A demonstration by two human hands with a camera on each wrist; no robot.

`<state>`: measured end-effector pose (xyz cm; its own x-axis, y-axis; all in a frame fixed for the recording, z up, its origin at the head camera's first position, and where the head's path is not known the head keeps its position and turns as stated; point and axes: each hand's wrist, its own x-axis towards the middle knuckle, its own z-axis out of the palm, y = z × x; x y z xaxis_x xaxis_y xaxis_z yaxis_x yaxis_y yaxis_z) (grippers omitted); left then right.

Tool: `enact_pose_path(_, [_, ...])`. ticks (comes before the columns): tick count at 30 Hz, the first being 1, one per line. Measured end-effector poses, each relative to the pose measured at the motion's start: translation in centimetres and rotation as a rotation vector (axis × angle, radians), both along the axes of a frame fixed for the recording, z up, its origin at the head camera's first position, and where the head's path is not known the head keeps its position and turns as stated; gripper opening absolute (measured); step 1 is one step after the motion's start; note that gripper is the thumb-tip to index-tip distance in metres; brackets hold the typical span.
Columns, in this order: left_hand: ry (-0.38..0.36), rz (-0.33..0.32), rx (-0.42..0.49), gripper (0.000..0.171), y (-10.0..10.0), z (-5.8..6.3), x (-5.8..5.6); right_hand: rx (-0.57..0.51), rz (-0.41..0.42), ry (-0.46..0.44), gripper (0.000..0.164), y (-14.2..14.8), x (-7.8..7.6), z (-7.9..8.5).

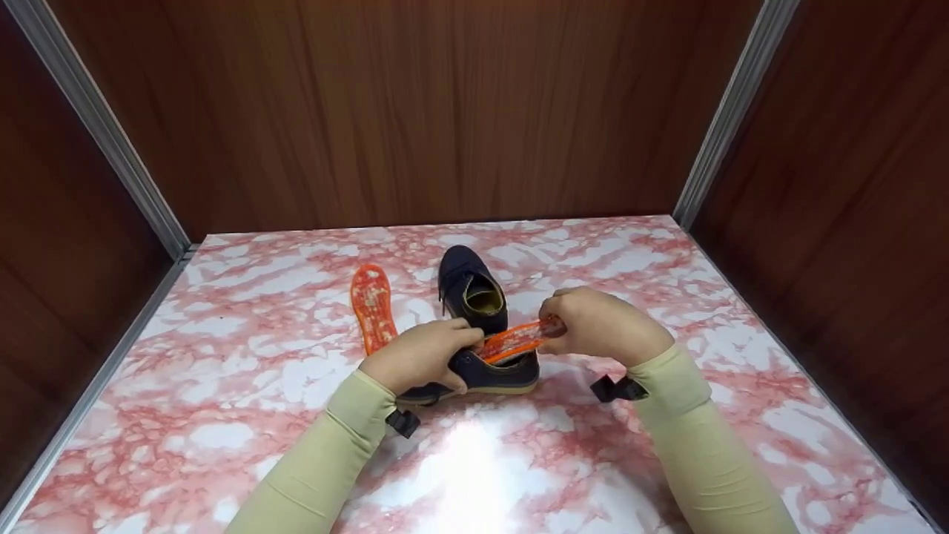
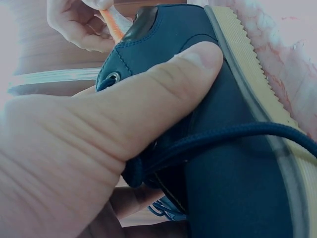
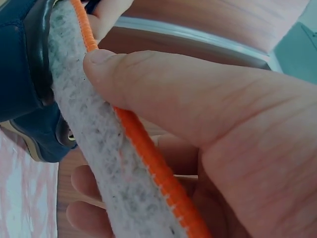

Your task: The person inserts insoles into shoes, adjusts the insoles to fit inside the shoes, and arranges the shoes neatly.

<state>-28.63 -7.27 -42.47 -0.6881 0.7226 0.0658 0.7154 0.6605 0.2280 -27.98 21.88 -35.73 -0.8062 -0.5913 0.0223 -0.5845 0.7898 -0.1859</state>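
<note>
A dark blue lace-up shoe with a cream sole lies on the table, its toe toward the left. My left hand grips it around the lace area, the thumb pressed on the shoe's side in the left wrist view. An orange-edged insole slants into the shoe's opening, its front part hidden inside. My right hand pinches the insole's heel end between thumb and fingers. The right wrist view shows the insole's greyish fuzzy underside beside the shoe's collar.
Behind the held shoe stands the matching shoe, toe pointing away, its yellowish lining showing. A second orange insole lies flat to the left. Brown wood-look panels enclose the pink-and-white marbled table at the back and sides.
</note>
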Motion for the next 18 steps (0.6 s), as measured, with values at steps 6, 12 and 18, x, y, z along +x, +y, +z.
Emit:
enact_pose_path(6, [-0.001, 0.002, -0.002, 0.056, 0.05, -0.02, -0.04, 0.021, 0.006, 0.019, 0.023, -0.36, 0.01, -0.16])
enact_pose_path(12, [0.002, 0.004, -0.005, 0.057, 0.06, 0.00, -0.02, 0.053, 0.004, 0.024, 0.024, -0.88, -0.02, -0.50])
enact_pose_path(18, [0.002, 0.004, -0.003, 0.056, 0.05, -0.08, -0.04, 0.050, 0.008, 0.023, 0.023, -0.98, 0.00, -0.60])
